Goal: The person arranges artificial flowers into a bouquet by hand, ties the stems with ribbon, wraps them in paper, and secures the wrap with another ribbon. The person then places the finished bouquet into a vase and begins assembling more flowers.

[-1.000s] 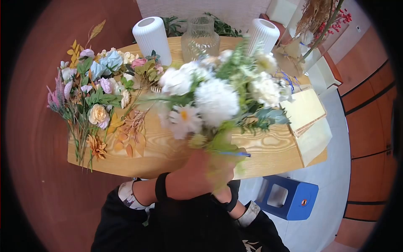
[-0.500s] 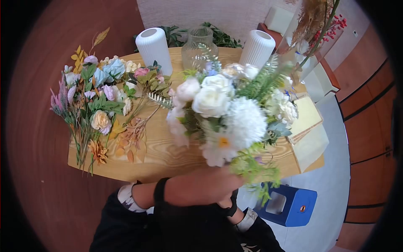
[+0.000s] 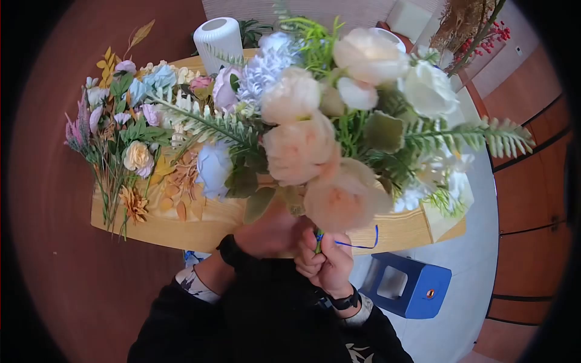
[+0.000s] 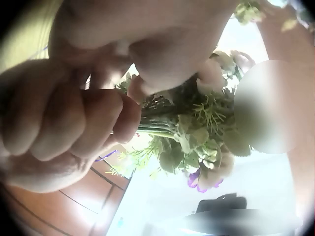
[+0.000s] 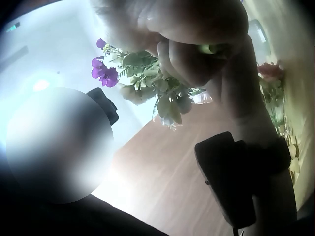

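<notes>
A large bouquet [image 3: 299,151] of peach and white roses, bluish blooms and fern leaves is held up in front of the body, over the table. My right hand [image 3: 327,261] grips its bunched stems, fingers curled round them and thumb uppermost. A thin blue ribbon [image 3: 376,235] circles the stems by the thumb, its loose end trailing right. Blurred under the blossoms, my left hand [image 3: 275,225] holds the stems just above the right; its fingertips are hidden in the head view. Close beside each other, both hands show in the left wrist view with the bouquet [image 4: 170,160].
Loose flowers [image 3: 139,157] cover the left of the wooden table [image 3: 209,235]. A white ribbed vase [image 3: 218,45] stands behind, a second vase [image 3: 392,37] mostly hidden. Wrapping paper [image 3: 445,227] lies at right, dried stems and red berries [image 3: 493,33] beyond. Below is a blue stool [image 3: 417,284].
The bouquet has turned and risen closer, peach roses now facing me instead of white blooms. My left hand has drawn back leftward, uncovering my right hand and the ribbon.
</notes>
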{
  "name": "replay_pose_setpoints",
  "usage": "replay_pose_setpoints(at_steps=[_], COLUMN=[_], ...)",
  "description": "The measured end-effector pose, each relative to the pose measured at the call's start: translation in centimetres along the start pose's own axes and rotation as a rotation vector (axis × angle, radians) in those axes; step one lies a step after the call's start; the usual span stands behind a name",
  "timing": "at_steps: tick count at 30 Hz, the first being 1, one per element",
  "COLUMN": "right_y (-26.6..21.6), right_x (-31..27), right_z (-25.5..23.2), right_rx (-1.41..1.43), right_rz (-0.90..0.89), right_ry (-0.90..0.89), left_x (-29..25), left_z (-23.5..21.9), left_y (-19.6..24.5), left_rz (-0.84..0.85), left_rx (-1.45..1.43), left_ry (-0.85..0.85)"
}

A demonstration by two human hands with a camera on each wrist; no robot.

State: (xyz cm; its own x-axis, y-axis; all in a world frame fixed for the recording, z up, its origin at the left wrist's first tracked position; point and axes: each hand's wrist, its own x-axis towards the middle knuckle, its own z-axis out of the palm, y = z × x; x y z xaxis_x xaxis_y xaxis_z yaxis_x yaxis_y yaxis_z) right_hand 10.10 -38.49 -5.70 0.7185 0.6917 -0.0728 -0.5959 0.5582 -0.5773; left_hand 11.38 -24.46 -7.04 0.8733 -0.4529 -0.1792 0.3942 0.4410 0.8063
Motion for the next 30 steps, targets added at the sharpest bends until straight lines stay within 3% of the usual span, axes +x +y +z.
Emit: replay_pose_setpoints(at_steps=[1,5,7,8,10,11,13,16,19,23,25,29,30], right_y=[0.0,-0.3,-0.3,-0.2,0.5,1.1,1.5,1.5,1.3,1.7,1.7,2.5,3.0], right_x=[-0.1,-0.1,0.2,0.4,0.6,0.6,0.4,0.2,0.0,0.2,0.4,1.1,1.4], right_z=[0.0,-0.1,0.0,0.2,0.4,0.2,-0.1,-0.3,-0.3,-0.5,-0.5,-0.5,-0.6], right_rx=[-0.001,-0.041,-0.038,-0.095,-0.151,-0.19,-0.226,-0.274,-0.135,-0.164,-0.173,-0.264,-0.304], right_rz=[0.002,-0.093,-0.128,-0.186,-0.241,-0.284,-0.329,-0.331,-0.308,-0.341,-0.344,-0.358,-0.381], right_ry=[0.006,0.068,0.081,0.154,0.232,0.275,0.327,0.37,0.369,0.385,0.389,0.501,0.556], left_x=[-0.2,-0.4,0.6,0.5,0.0,-0.2,-0.8,-1.4,-1.7,-2.7,-3.3,-3.1,-2.9], left_z=[0.6,1.7,1.3,1.0,0.4,0.7,1.6,1.9,2.6,2.9,3.7,4.9,5.1], left_y=[0.5,0.9,0.3,-0.2,-1.2,-1.0,-0.4,-0.5,-0.7,-0.6,0.8,2.5,2.9], left_rz=[0.172,0.128,0.056,0.053,0.122,0.119,0.362,0.449,0.547,0.546,0.41,0.392,0.441], left_rx=[0.176,0.339,-0.712,-0.713,-0.862,-0.866,-0.422,-0.216,-0.037,0.106,0.427,0.55,0.791], left_ry=[0.108,0.226,0.347,0.348,0.133,0.138,0.213,0.299,0.341,0.369,0.469,0.45,0.431])
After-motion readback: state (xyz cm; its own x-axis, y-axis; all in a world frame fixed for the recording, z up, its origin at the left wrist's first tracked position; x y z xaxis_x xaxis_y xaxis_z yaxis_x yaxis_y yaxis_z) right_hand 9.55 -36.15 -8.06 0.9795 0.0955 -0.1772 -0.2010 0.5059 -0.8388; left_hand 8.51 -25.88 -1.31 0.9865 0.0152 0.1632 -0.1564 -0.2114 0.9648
